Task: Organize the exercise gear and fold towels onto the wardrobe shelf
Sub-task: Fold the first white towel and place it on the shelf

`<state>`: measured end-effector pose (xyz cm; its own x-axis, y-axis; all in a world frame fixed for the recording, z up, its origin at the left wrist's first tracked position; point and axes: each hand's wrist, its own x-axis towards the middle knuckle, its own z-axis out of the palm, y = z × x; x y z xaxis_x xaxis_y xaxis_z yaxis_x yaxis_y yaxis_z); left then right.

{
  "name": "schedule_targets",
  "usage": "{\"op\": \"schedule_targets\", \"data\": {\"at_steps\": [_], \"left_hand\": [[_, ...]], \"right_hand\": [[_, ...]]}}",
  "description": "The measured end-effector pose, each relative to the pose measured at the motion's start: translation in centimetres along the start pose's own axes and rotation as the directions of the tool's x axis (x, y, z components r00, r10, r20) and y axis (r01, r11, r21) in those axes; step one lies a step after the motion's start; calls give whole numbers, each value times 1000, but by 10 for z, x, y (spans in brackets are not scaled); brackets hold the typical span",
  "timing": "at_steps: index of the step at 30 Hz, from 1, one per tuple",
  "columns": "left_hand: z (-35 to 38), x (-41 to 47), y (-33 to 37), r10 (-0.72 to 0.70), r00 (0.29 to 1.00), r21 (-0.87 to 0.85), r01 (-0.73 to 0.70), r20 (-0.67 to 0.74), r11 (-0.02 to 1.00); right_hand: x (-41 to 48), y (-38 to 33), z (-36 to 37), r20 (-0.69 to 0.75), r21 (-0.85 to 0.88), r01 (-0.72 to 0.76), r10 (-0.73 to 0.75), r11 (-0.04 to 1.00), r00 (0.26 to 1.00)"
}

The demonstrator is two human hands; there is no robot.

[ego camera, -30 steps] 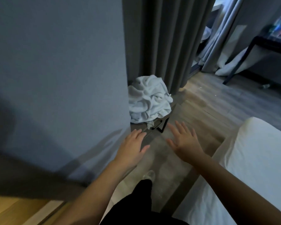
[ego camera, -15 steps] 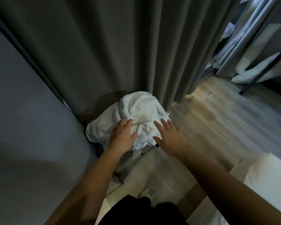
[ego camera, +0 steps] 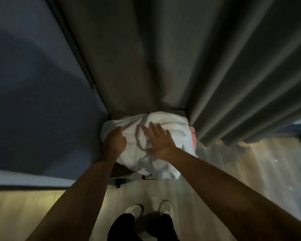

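Towels (ego camera: 170, 123) under gripping left hand (ego camera: 114, 141), flat right hand (ego camera: 159, 142).

The left arm (ego camera: 73, 197) and right arm (ego camera: 215, 180), both bare, reach forward and down side by side, nearly straight. The left hand (ego camera: 114, 141) is curled, back uppermost, fingers tucked into a bunched fold of white towel (ego camera: 170, 122). Just beside it, the right hand (ego camera: 159, 142) lies flat on the same towel (palm down, fingers straight and spread), thumb pointing toward the left hand.
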<state>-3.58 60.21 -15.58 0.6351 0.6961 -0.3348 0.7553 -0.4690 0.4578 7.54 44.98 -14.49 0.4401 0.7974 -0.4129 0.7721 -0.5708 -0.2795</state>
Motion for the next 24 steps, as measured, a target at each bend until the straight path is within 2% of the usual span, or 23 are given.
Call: {"op": "schedule_targets", "data": {"at_steps": [2, 5, 9, 11, 14, 18, 19, 21, 24], "left_hand": [[-14, 0, 3, -63, 985, -78, 51, -162, 996], [-48, 1, 9, -199, 936, -238, 131, -289, 962], [-101, -6, 30, -179, 859, -430, -52, -479, 901], [-122, -11, 41, -134, 825, -419, -133, -549, 898], [-147, -20, 59, -35, 759, -340, -250, -651, 906], [-187, -30, 91, 77, 642, -252, -404, -763, 879], [-199, -32, 97, 96, 625, -249, -442, -775, 862], [-223, -36, 108, 83, 628, -286, -464, -774, 838], [-247, -38, 111, 112, 614, -257, -480, -781, 839]], "right_hand": [[17, -6, -2, -37, -91, 72, -76, 993, 996], [28, 2, -4, -180, -130, 61, -84, 990, 980], [29, 13, -8, -198, -83, 9, -25, 997, 980], [26, 9, -16, -200, -3, 32, -32, 999, 979], [24, 1, -42, -171, 255, 147, -105, 956, 980], [23, -20, -65, -154, 146, 256, -234, 956, 960], [23, -27, -66, -174, 110, 245, -224, 963, 959], [25, -36, -71, -308, 89, 190, -155, 978, 939], [29, -44, -91, -421, 323, 199, -48, 925, 906]]}}
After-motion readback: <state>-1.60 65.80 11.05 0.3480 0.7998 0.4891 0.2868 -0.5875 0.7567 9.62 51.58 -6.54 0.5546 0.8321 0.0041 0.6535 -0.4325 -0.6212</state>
